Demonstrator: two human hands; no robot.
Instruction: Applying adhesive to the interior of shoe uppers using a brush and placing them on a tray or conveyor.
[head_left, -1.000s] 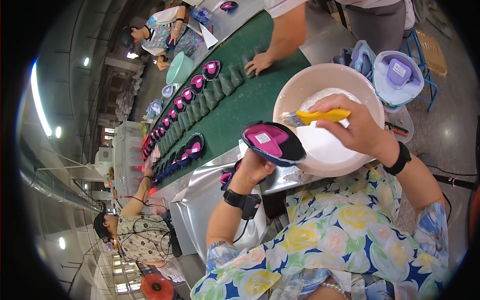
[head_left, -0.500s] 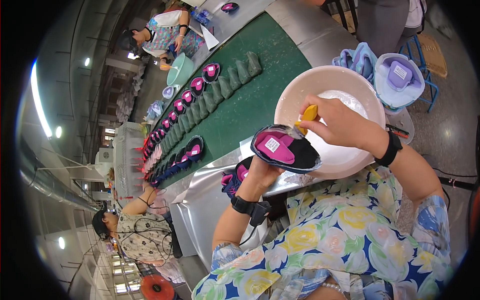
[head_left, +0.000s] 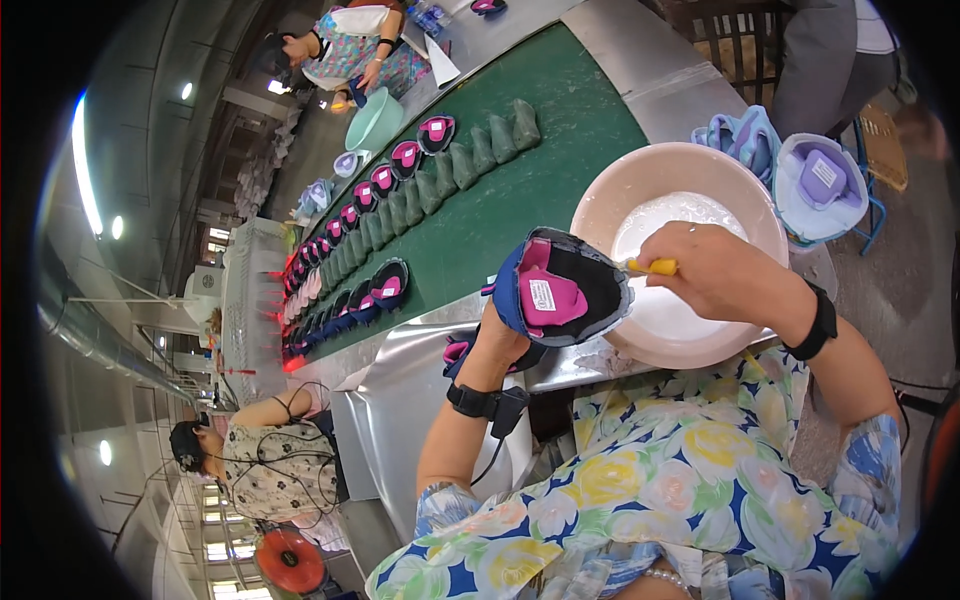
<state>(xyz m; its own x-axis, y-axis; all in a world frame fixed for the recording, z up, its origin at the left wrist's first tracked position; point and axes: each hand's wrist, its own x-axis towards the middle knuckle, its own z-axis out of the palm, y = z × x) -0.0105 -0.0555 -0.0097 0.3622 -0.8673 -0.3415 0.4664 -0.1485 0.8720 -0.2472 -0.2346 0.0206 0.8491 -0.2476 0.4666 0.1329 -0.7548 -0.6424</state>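
My left hand [head_left: 504,336] grips a navy shoe upper [head_left: 575,320] with a pink tongue and a white label, its open underside turned up. A brush [head_left: 658,267] with a yellow handle is pinched in my right hand [head_left: 705,270]. The brush tip meets the frayed right edge of the upper; its bristles are mostly hidden. Under my right hand stands a pale pink basin [head_left: 600,200] holding white liquid [head_left: 675,212]. Another navy and pink upper [head_left: 457,352] lies behind my left wrist.
A green conveyor belt [head_left: 570,100] carries rows of pink and navy uppers [head_left: 405,158] and grey-green pieces [head_left: 478,150]. Lilac uppers [head_left: 820,185] sit right of the basin. Two co-workers [head_left: 365,50] are along the line, one beside a mint basin [head_left: 375,122].
The upper has tilted and shifted slightly left in my left hand. My right hand has moved right and lower, bringing the brush from the upper's top edge to its right edge.
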